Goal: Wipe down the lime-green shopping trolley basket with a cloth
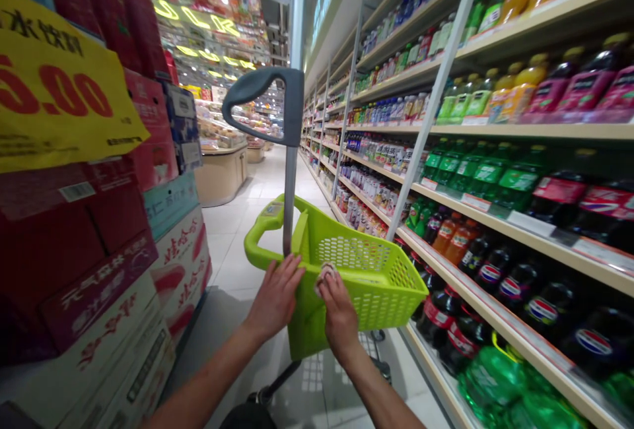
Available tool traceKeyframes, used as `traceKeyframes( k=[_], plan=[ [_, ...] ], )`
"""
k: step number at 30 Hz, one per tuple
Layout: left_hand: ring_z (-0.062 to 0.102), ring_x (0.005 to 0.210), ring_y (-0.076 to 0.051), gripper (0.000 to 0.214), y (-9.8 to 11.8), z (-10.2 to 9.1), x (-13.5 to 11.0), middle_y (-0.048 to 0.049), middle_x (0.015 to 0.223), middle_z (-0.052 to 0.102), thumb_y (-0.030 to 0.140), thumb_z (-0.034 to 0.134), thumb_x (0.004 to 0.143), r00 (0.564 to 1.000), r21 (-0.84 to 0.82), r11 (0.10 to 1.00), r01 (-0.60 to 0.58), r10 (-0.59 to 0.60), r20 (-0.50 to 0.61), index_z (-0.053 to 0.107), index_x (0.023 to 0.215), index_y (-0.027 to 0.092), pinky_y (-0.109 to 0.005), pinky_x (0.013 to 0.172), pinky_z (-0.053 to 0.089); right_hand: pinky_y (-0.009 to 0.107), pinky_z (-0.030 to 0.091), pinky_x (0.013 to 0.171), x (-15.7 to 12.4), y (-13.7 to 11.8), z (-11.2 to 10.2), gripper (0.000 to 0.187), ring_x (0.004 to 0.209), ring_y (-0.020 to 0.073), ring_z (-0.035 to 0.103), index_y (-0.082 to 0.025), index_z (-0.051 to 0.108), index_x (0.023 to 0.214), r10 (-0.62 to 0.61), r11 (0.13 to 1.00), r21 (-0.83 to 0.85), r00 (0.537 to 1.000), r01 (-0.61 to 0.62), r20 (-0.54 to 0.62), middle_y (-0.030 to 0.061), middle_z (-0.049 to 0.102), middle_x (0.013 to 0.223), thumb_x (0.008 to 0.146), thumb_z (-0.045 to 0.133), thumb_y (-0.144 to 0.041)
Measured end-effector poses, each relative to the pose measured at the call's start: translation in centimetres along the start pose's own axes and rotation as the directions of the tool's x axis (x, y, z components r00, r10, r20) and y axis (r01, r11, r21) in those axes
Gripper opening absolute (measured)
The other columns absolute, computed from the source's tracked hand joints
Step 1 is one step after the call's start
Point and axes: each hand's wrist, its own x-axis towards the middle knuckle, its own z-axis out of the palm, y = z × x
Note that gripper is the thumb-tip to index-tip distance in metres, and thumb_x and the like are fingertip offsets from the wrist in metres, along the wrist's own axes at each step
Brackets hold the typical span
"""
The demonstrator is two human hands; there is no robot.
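A lime-green shopping cart basket (341,317) with perforated walls stands before me on a wheeled frame. My left hand (275,294) grips its near rim beside the metal pole (290,198), fingertips over the edge and the thumb hidden. My right hand (341,313) pinches a crumpled pale cloth (325,280) and presses it against the same rim, a little further right. Part of the cloth is covered by the fingers. Inside, the visible part of the basket holds no goods. A grey loop handle (262,105) is fixed higher on the pole.
Shelves of bottled drinks (495,175) line the right side, close to the basket. Stacked drink cartons (89,251) rise on the left under a yellow price sign (64,86). A tiled aisle (232,231) runs ahead past a rounded display counter (220,175).
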Motion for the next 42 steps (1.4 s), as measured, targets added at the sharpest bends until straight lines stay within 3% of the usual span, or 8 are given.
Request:
traceKeyframes(
  k=[3, 8, 14, 21, 27, 34, 39, 42],
  plan=[
    [0.028, 0.128, -0.021, 0.05, 1.9, 1.9, 0.4, -0.0067, 0.134, 0.041, 0.014, 0.041, 0.071, 0.995, -0.021, 1.0, -0.003, 0.005, 0.099, 0.046, 0.121, 0.014, -0.041, 0.106, 0.019, 0.037, 0.041, 0.095, -0.9, 1.1, 0.4, 0.047, 0.128, 0.0191, 0.026, -0.016, 0.05, 0.12, -0.027, 0.997, -0.072, 1.0, 0.026, -0.005, 0.009, 0.052, 0.123, 0.078, 0.036, 0.0],
    [0.031, 0.126, -0.024, 0.053, 2.1, 3.4, 1.0, -0.0075, 0.132, 0.043, 0.017, 0.043, 0.07, 0.984, 0.011, 0.999, 0.036, -0.038, 0.173, 0.045, 0.122, 0.012, -0.046, 0.106, 0.015, 0.032, 0.046, 0.09, -5.1, 1.5, 0.0, 0.056, 0.124, 0.0179, 0.035, -0.018, 0.048, 0.121, -0.008, 0.996, -0.084, 0.998, 0.014, 0.07, 0.0066, 0.055, 0.12, 0.072, 0.034, 0.006],
    [0.03, 0.127, -0.022, 0.05, 4.0, 4.1, 1.9, -0.0083, 0.133, 0.042, 0.016, 0.039, 0.072, 0.969, -0.011, 0.999, 0.035, -0.031, 0.247, 0.046, 0.122, 0.012, -0.046, 0.107, 0.014, 0.043, 0.037, 0.099, -1.5, 2.9, -2.0, 0.052, 0.13, 0.0218, 0.022, -0.016, 0.044, 0.125, 0.084, 0.995, -0.057, 0.996, -0.084, -0.009, 0.0086, 0.043, 0.131, 0.077, 0.035, 0.0],
    [0.026, 0.129, -0.022, 0.052, 5.0, 5.2, 2.1, -0.009, 0.136, 0.038, 0.018, 0.038, 0.073, 0.943, 0.03, 1.0, -0.01, -0.001, 0.334, 0.042, 0.125, 0.012, -0.046, 0.106, 0.014, 0.033, 0.042, 0.096, -8.0, 4.5, -0.9, 0.066, 0.125, 0.0159, 0.032, -0.021, 0.048, 0.122, 0.206, 0.977, -0.088, 0.962, -0.193, 0.177, 0.0031, 0.049, 0.127, 0.066, 0.03, 0.008],
    [0.025, 0.129, -0.021, 0.052, 6.6, 6.2, 3.0, -0.0091, 0.136, 0.038, 0.016, 0.035, 0.074, 0.931, -0.006, 0.999, -0.034, 0.034, 0.364, 0.041, 0.125, 0.011, -0.046, 0.107, 0.013, 0.04, 0.03, 0.105, -4.6, 6.2, -3.3, 0.057, 0.13, 0.0177, 0.02, -0.017, 0.047, 0.124, 0.246, 0.968, -0.065, 0.969, -0.244, 0.023, 0.0038, 0.04, 0.134, 0.073, 0.031, 0.003],
    [0.022, 0.13, -0.022, 0.055, 7.2, 7.5, 3.0, -0.0093, 0.138, 0.034, 0.016, 0.036, 0.074, 0.915, -0.009, 0.999, -0.054, 0.053, 0.399, 0.036, 0.128, 0.01, -0.046, 0.107, 0.015, 0.031, 0.042, 0.096, -10.1, 7.5, -2.9, 0.06, 0.125, 0.0145, 0.032, -0.018, 0.05, 0.121, 0.28, 0.956, -0.112, 0.955, -0.27, 0.093, 0.0044, 0.049, 0.127, 0.07, 0.028, 0.006],
    [0.02, 0.131, -0.023, 0.055, 8.4, 7.9, 3.4, -0.0097, 0.139, 0.032, 0.017, 0.035, 0.075, 0.906, -0.03, 0.997, -0.071, 0.077, 0.415, 0.035, 0.129, 0.01, -0.047, 0.107, 0.015, 0.042, 0.031, 0.104, -6.5, 8.1, -4.8, 0.058, 0.13, 0.0175, 0.02, -0.018, 0.045, 0.124, 0.283, 0.954, -0.092, 0.958, -0.285, -0.036, 0.0042, 0.04, 0.134, 0.073, 0.03, 0.004],
    [0.021, 0.131, -0.022, 0.054, 9.2, 8.4, 3.5, -0.0096, 0.139, 0.032, 0.016, 0.035, 0.074, 0.897, -0.043, 0.996, -0.076, 0.087, 0.432, 0.036, 0.128, 0.011, -0.046, 0.106, 0.016, 0.037, 0.035, 0.102, -7.3, 9.2, -4.1, 0.06, 0.129, 0.0157, 0.022, -0.017, 0.05, 0.121, 0.327, 0.939, -0.111, 0.945, -0.327, -0.017, 0.0055, 0.047, 0.129, 0.07, 0.028, 0.006]
  ],
)
